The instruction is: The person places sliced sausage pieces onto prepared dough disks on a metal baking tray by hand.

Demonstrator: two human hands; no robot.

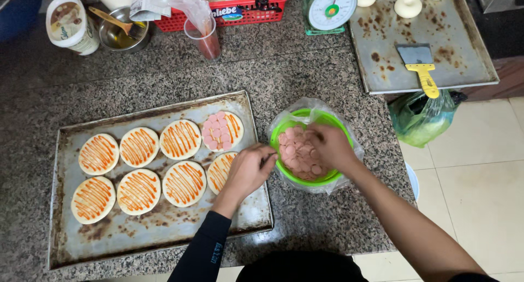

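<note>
1. Right hand point(329, 145), centre right of frame: fingers curled down into the green bowl point(333, 177), closed over the pink sausage slices point(292, 154); exactly how many pinched, cannot tell.
2. Left hand point(248, 170), centre of frame: loosely curled over the right end of the tray point(164, 235), thumb and fingertips drawn together as if on a slice, though nothing clearly visible in the pinch; hovering just beside the lower right dough round point(217, 172).
3. Upper right round point(222, 131) partly tiled with slices; the other rounds bearing only orange sauce stripes.
4. Best done, judging by the layout: lift slices singly, lay flat, slightly overlapping, inside the dough rim, without smearing sauce.
5. Bowl lined with a plastic bag point(314, 108), touching the tray's right edge, so travel is short.
6. Edges: counter edge just below bowl and tray; bowl close to that drop at lower right.
7. Open room: bare granite above the tray, mid-frame; crowding only along the top with a red basket point(229, 19), scale point(330, 9) and second tray point(436, 69).
</note>
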